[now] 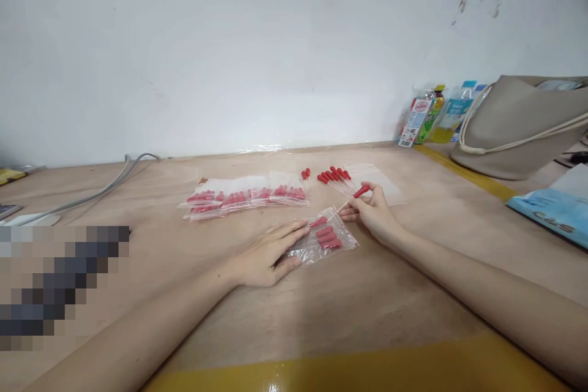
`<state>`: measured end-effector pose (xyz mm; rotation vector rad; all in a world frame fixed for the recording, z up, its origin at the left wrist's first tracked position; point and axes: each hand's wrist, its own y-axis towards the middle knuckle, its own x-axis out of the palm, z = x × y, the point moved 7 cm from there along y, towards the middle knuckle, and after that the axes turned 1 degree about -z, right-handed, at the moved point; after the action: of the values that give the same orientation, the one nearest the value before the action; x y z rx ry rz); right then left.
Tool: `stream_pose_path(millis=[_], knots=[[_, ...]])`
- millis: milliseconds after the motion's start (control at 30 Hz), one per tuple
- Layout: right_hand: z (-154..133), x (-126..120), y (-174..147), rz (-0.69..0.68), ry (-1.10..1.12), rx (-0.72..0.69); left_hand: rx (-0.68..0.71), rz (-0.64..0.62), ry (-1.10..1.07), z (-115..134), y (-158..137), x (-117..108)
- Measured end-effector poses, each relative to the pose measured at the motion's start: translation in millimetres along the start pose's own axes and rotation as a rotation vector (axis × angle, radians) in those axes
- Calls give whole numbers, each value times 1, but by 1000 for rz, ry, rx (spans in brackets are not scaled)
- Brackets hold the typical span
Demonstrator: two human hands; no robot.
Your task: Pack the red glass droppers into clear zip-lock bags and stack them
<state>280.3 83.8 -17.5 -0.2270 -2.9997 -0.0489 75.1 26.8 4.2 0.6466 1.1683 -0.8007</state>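
My left hand (271, 254) lies flat with fingers spread, pressing the edge of a clear zip bag (301, 252) on the table. Several red-bulbed droppers (327, 234) are inside this bag. Between the fingers of my right hand (370, 211) is another dropper (361, 190), its red bulb up and its thin stem slanting down to the bag's right edge. Whether the tip is inside the bag I cannot tell. Just beyond lie a fan of loose droppers (334, 175) and a flat empty-looking bag (376, 180). Two more droppers (305, 174) rest to the left of the fan.
A row of filled bags (245, 197) lies at the back left. Grey cables (103, 187) run along the left side. Bottles (452, 113), a carton (416, 121) and a grey bag (519, 125) stand at the right, with a blue packet (551, 211) nearer. Behind is a white wall (206, 55).
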Motion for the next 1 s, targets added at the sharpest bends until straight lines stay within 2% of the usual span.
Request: stream_pose_path(millis=[167,333,433,600,667,767,1000], knots=[[7,5,-4,-99,9,60,1,16,-4,-1,-1,1],[10,1,-6,-187,-227,11,3,23,5,-3,0,3],[9,5,-7,-273,-278,-19,8,26,6,-4,-1,4],[1,-5,-2,-215,-463,-67,8,41,-16,-2,-1,2],[-1,-7,0,-253,-517,-81,19,52,-22,0,-1,1],[-1,-3,0,-350,-523,-108,51,57,-9,1,-1,2],[-4,10,-6,-369,-362,-107,42,49,-9,1,0,1]])
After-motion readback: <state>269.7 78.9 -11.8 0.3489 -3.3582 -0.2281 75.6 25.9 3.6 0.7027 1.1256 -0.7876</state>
